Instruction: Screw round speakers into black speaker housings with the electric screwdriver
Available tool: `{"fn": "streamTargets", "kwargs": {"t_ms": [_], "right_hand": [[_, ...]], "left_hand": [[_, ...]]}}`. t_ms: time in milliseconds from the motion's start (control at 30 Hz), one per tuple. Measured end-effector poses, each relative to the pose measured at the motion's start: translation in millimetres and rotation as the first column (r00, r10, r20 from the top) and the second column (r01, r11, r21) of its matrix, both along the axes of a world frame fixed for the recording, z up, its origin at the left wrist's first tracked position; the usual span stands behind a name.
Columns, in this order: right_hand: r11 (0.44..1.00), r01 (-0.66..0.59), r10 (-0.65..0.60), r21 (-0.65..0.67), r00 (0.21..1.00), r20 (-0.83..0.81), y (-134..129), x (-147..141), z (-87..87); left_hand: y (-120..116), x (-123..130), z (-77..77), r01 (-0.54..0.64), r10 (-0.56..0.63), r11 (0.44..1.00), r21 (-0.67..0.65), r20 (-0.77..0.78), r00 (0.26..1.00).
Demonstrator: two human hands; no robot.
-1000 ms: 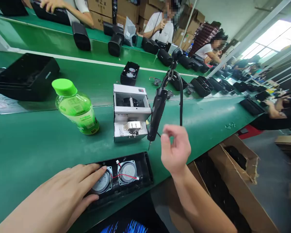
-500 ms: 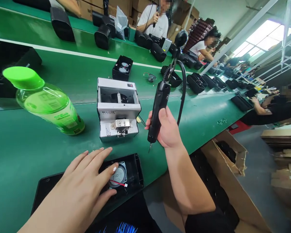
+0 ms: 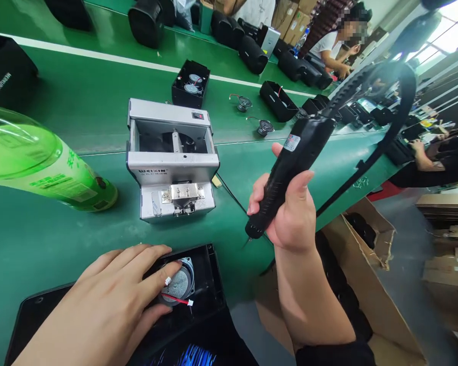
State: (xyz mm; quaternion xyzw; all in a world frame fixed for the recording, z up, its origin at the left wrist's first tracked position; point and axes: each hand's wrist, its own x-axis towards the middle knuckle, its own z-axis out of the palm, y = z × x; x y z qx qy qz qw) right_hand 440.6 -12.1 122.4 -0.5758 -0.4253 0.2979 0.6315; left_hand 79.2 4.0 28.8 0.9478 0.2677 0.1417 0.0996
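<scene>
My right hand [image 3: 290, 213] is wrapped round a black electric screwdriver [image 3: 290, 168], whose thin bit points down over the green bench. My left hand [image 3: 118, 290] lies spread over an open black speaker housing [image 3: 208, 284] at the near edge, fingers apart, with the index finger and thumb at a round silver speaker [image 3: 177, 284]. A red wire with a white plug [image 3: 190, 303] runs from the speaker. Behind the housing stands a grey screw feeder [image 3: 171, 168], left of the screwdriver.
A green bottle [image 3: 61, 178] stands at the left. Beyond the feeder are a black box with speakers [image 3: 191, 84] and loose speakers [image 3: 265, 127]. A cardboard box [image 3: 359, 284] is below right. A person [image 3: 339, 46] works across the bench.
My right hand has moved right with the screwdriver, which now tilts more and looks larger. The left hand remains over the speaker. The view has shifted, bringing bottle and feeder nearer.
</scene>
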Motion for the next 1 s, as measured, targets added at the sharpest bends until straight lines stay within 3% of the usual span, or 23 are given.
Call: {"fn": "streamTargets", "kwargs": {"t_ms": [133,267,367,433,533,667,767,867,1000], "right_hand": [[0.993,-0.105,0.105,0.061,0.994,-0.001,1.1,-9.7,16.5],[0.972,-0.141,0.142,0.189,0.99,0.009,5.8,-27.1,53.8],[0.945,-0.192,0.2,0.263,0.98,-0.005,15.6,-47.4,79.2],[0.925,-0.226,0.237,0.305,0.972,0.0,26.0,-62.9,87.3],[0.891,-0.246,0.244,0.381,0.968,0.055,44.2,-82.3,82.6],[0.83,-0.33,0.31,0.449,0.943,0.119,65.0,-92.5,59.9],[0.832,-0.342,0.324,0.438,0.939,0.118,75.0,-93.6,48.1],[0.834,-0.285,0.259,0.472,0.958,0.121,80.6,-96.8,42.3],[0.855,-0.244,0.263,0.459,0.964,0.022,76.2,-100.2,40.2]], "left_hand": [[0.3,2.7,0.0,0.001,-0.001,1.0,-0.024,0.032,0.999],[0.1,11.0,2.6,-0.019,0.021,0.999,-0.03,0.077,0.997],[3.0,18.2,10.7,-0.004,0.004,1.0,0.002,0.085,0.996],[5.2,23.3,20.0,0.011,-0.011,1.0,-0.015,0.037,0.999],[5.8,32.4,36.5,-0.022,0.01,0.991,-0.134,-0.09,0.996],[3.2,44.2,50.9,-0.096,0.052,0.951,-0.292,-0.157,0.986],[3.4,49.4,53.1,-0.114,0.07,0.941,-0.317,-0.147,0.987],[5.0,51.0,53.2,-0.122,0.071,0.935,-0.332,-0.161,0.984],[5.9,50.5,56.0,-0.116,0.049,0.931,-0.346,-0.195,0.98]]}}
